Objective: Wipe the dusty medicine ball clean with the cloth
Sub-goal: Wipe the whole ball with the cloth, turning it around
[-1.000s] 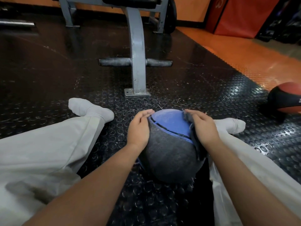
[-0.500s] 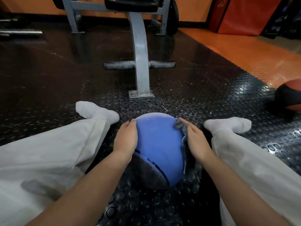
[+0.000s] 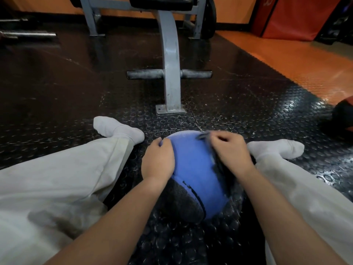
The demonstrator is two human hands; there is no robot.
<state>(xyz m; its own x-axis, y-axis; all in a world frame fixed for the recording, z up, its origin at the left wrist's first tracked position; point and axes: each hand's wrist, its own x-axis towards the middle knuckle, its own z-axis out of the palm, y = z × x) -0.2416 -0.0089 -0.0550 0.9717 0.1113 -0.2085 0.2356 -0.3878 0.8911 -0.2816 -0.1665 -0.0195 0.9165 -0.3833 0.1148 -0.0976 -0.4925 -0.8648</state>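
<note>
**Medicine ball (image 3: 193,169) braced for wiping**
Left hand (image 3: 157,163), grip spread, steadies the ball on the floor (image 3: 248,115) between the legs (image 3: 66,178), likely against rolling; right hand (image 3: 229,152), grip pinching the cloth (image 3: 204,136), works its upper side.

We're in a gym here: studded black rubber flooring (image 3: 57,83), a grey steel bench frame (image 3: 172,73) dead ahead, a barbell (image 3: 28,34) far left, a red pad (image 3: 286,16) leaning by the orange wall (image 3: 47,4), and a blue medicine ball (image 3: 196,169) and a red-and-black medicine ball (image 3: 342,113) on the floor.
</note>
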